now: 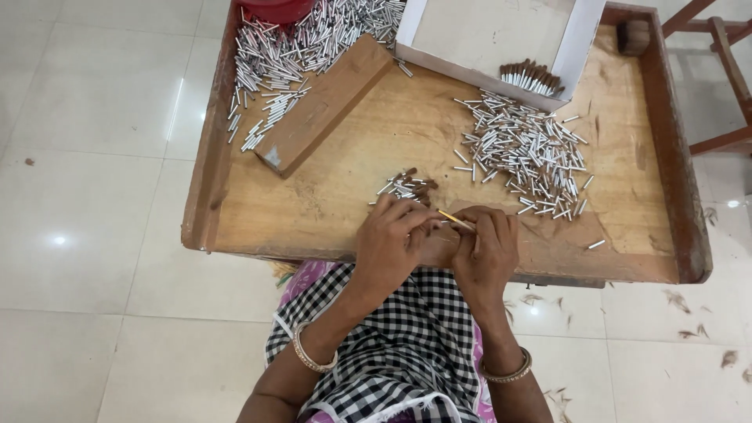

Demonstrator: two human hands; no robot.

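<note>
My left hand (389,239) and my right hand (486,251) meet at the near edge of a low wooden tray table (313,196). The left hand pinches something small and brown; what it is I cannot tell. The right hand grips a thin yellow stick (454,219) that points toward the left fingers. Just beyond the left hand lies a small cluster of silver tubes with brown tufts (407,186). A large loose heap of silver metal tubes (529,157) lies to the right of it.
A wooden block (325,106) lies diagonally at the left. Behind it is another big heap of silver tubes (290,47). A white cardboard box (489,35) at the back holds several brown-tipped tubes (531,77). White tiled floor surrounds the table; a wooden frame (724,70) stands at right.
</note>
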